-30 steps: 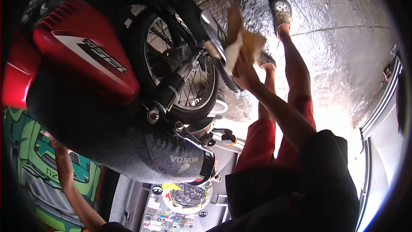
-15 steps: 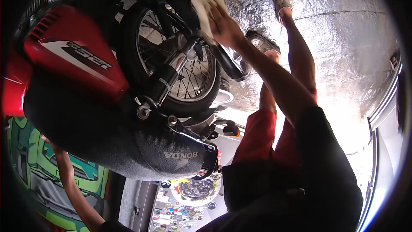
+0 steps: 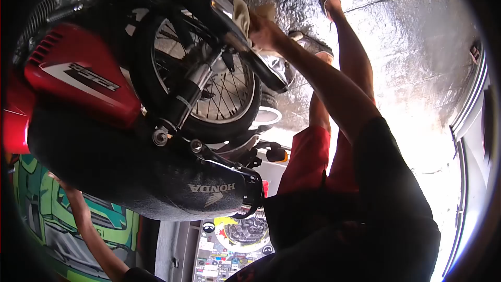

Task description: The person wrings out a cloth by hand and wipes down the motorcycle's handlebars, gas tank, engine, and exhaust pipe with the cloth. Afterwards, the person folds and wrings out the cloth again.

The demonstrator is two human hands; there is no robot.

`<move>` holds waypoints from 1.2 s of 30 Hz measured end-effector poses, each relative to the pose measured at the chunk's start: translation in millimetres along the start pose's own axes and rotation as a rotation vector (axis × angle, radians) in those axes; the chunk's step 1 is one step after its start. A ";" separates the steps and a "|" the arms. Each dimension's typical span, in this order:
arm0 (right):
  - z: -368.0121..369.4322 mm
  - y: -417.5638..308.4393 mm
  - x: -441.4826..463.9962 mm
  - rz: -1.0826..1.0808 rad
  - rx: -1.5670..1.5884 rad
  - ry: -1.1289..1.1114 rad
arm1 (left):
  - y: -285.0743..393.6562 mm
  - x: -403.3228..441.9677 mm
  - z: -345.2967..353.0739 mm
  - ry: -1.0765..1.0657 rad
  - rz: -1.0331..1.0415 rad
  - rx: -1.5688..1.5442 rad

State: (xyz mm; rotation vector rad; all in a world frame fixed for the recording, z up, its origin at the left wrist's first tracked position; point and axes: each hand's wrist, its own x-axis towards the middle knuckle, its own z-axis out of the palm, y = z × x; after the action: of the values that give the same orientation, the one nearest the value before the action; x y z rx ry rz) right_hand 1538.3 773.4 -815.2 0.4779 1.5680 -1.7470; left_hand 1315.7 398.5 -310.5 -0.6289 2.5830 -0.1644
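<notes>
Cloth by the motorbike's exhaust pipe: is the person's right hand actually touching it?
Touching. The head view shows the right hand directly against the pale cloth, with folds sticking out past the fingers.

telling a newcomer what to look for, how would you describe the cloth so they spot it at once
Find the red and black motorbike, then its spoked wheel. Beside the wheel, toward the person's legs, runs the exhaust, and the cloth is against it in the right hand. It is pale tan, creased fabric, while the exhaust is glossy, dark and silver.
</notes>
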 end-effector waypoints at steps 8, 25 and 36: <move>50.3 67.5 -139.8 -0.340 -0.457 0.504 | 1.9 -0.4 10.0 -0.025 0.018 -0.042; 35.9 62.1 -116.1 -0.125 -0.232 0.479 | 28.4 -37.0 19.1 -0.148 0.020 -0.059; -60.1 -31.5 -111.2 -0.050 0.167 0.022 | 58.7 -52.2 28.5 -0.094 0.037 -0.203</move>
State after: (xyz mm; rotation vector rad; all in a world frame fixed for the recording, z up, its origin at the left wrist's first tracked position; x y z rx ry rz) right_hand 1578.1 860.8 -727.2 0.5448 1.4670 -1.9270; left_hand 1346.3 474.5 -326.7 -0.6437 2.5372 0.1387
